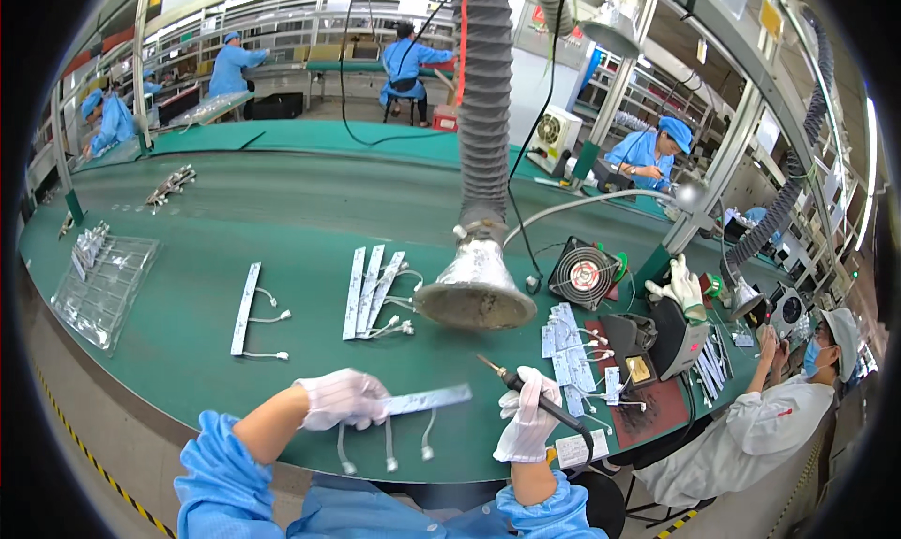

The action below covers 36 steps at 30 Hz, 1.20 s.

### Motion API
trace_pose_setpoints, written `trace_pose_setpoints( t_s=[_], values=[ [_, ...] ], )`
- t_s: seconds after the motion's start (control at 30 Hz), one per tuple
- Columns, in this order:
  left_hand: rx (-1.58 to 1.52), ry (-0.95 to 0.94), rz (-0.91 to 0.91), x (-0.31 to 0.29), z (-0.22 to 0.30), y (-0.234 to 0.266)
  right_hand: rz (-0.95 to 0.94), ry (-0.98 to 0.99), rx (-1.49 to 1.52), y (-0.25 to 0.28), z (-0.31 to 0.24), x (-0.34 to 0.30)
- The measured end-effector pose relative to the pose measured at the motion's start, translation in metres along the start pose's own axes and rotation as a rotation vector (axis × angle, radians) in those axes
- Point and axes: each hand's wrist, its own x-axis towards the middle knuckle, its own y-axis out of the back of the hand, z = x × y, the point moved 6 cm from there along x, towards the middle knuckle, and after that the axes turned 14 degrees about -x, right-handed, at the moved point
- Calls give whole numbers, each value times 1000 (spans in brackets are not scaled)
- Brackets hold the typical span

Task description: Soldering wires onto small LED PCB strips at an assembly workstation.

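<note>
Holds a white strip board [427,401] in the gloved left hand [345,399], with fingers closed over its left end, to the near left of the metal fume hood [474,285], and with the blurred free end pointing rightward in front of the hood and three white leads [389,445] hanging below. Cannot tell how each fingertip sits on the strip, with the back of the glove in the way. Grips a soldering iron [512,380] in the gloved right hand [527,415], with fingers curled around the black handle, to the near right of the hood, and with the bare tip slanting up and leftward, near the hood's rim but apart from hood and strip alike. Wears blue sleeves [225,473] bunched on both forearms. Works over a green bench [188,351] spreading beneath the hood. Has, just left of the hood, a fanned group of strips [353,295]; farther left, a single strip [246,309]; farthest left, clear packaging [105,290] with pieces on top. Has, just right of the hood, a square black fan [584,274] and, nearer, a pile of strips [568,351]; farther right, a soldering station [680,337] with white gloves [683,290] laid over it; at far right, a white-coated co-worker [760,426].
</note>
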Motion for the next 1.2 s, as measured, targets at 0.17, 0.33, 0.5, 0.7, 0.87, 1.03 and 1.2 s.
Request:
trace_pose_setpoints(
  t_s=[0.17, 0.33, 0.5, 0.7, 0.87, 1.03, 1.2],
  values=[
    [-221, -26, -14, 40, 17, -20, 17, 45, -2, -1, -1, 5],
    [105, -246, 33, 61, 20, -16, 44, 33, -87, -6, 0, 3],
    [191, -407, 258, 59, 22, -19, -53, 1004, -735, -13, -20, -16],
    [245, -544, 309, 51, 18, -26, -421, 820, -481, -18, -14, -21],
    [273, -584, 304, 51, 18, -28, -445, 730, -366, -17, -13, -21],
    [610, -863, 349, 42, 22, -37, -461, 679, -336, -20, -17, -18],
    [468, -660, 347, 52, 19, -33, -409, 669, -321, -19, -14, -18]
  ],
)
